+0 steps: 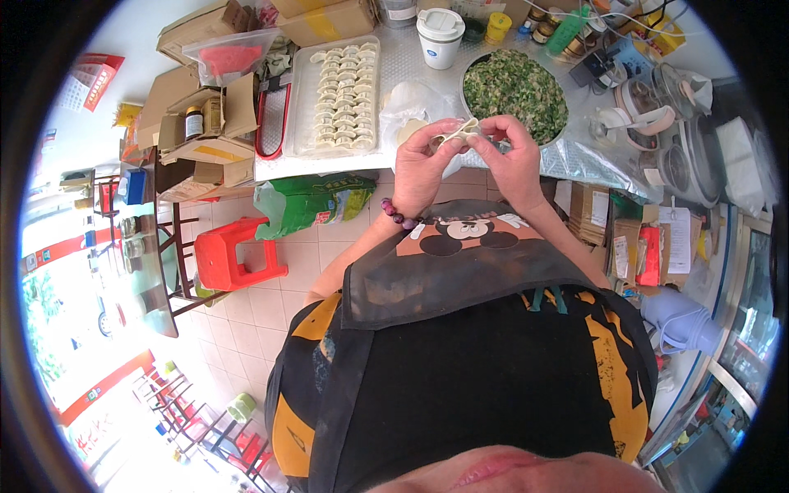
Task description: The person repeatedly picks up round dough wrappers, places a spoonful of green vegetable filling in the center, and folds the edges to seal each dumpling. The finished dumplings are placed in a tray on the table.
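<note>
Between my fingertips, above the table's front edge, is a partly folded dumpling wrapper (463,132). My left hand (425,157), with a beaded bracelet at the wrist, grips its left side. My right hand (508,154) pinches the right side with thumb and fingers. Any filling inside cannot be made out. Just behind my hands a large round bowl holds chopped green filling (515,92). Round wrappers (408,129) lie partly in a clear plastic bag (410,101) beside my left hand. Further left, rows of folded dumplings (345,98) sit on a plastic tray (301,98).
A white lidded cup (440,40) stands behind the bag. Jars and a green bottle (567,31) crowd the back right, with glass-lidded pots (672,160) at the far right. Cardboard boxes (206,126) stand left of the tray. On the floor is a red plastic stool (228,259).
</note>
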Demonstrator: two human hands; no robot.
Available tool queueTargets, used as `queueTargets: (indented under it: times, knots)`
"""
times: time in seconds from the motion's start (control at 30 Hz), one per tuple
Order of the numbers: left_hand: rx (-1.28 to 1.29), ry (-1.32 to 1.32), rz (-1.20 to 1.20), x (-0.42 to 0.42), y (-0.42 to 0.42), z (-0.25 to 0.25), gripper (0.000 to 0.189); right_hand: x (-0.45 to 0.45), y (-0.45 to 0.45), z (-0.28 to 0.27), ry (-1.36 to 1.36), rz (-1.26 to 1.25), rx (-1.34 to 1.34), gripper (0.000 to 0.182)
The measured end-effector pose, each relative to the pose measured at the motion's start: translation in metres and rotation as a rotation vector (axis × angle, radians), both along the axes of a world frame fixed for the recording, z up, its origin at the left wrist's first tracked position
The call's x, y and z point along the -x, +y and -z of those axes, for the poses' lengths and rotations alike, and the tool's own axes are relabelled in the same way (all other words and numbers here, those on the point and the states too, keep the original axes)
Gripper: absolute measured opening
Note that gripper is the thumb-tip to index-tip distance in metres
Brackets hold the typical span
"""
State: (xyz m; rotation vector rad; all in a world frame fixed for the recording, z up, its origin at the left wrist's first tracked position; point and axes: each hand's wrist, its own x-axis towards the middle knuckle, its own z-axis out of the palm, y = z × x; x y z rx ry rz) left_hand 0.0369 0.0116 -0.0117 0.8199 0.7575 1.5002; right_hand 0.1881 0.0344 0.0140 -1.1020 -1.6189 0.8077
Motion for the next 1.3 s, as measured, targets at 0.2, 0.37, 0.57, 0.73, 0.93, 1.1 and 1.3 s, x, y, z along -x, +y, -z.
queueTargets:
  times: [0.2,0.37,0.57,0.73,0.93,1.1,1.3]
  knots:
    - [0.035,0.075,0.029,-0.001,-0.001,0.001,0.021,0.001,0.004,0.004,-0.110,-0.060,-0.285,0.016]
    - [0.065,0.166,0.076,0.001,-0.001,-0.002,0.021,-0.001,0.005,0.006,-0.144,-0.074,-0.296,0.013]
    - [0.063,0.088,0.099,0.000,-0.001,-0.003,0.021,0.003,-0.002,0.010,0.083,-0.046,-0.093,0.014]
    - [0.036,0.022,0.086,-0.002,-0.001,-0.002,0.016,0.000,0.001,0.004,-0.002,-0.091,-0.153,0.018]
    - [0.067,0.091,0.124,-0.001,-0.002,-0.009,0.015,-0.004,0.002,0.008,-0.080,-0.122,-0.233,0.016]
    - [0.093,0.125,0.161,0.002,-0.003,-0.012,0.016,-0.004,-0.001,0.010,-0.082,-0.115,-0.214,0.018]
    - [0.045,0.159,0.195,0.008,-0.003,-0.006,0.016,-0.001,-0.003,-0.002,-0.012,-0.138,-0.110,0.022]
